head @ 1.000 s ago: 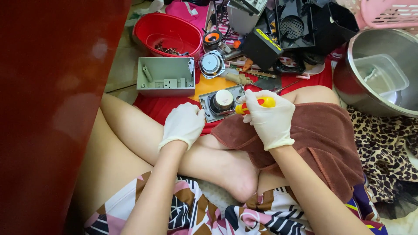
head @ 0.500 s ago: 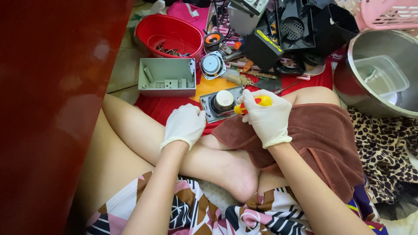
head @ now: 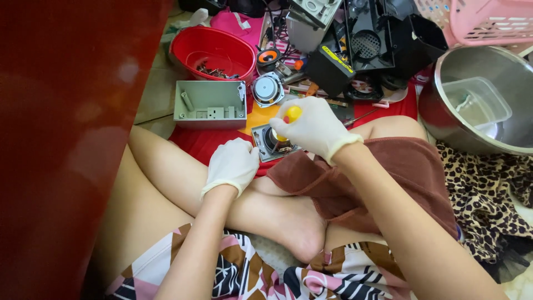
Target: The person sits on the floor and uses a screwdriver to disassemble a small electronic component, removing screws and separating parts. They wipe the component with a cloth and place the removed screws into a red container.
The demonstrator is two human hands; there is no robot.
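Showing the gloved right hand, shifted slightly since a moment ago, gripping a yellow-handled screwdriver upright over the small speaker unit beside the crossed legs; the gloved left hand, loosely curled, steadies that unit's edge.

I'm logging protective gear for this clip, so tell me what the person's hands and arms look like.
Both the left hand and the right hand wear thin, snug white disposable gloves with rolled cuffs ending at the wrists. Above the cuffs the forearms are bare: no sleeves, watch or bracelets show. No markings are visible on the gloves.
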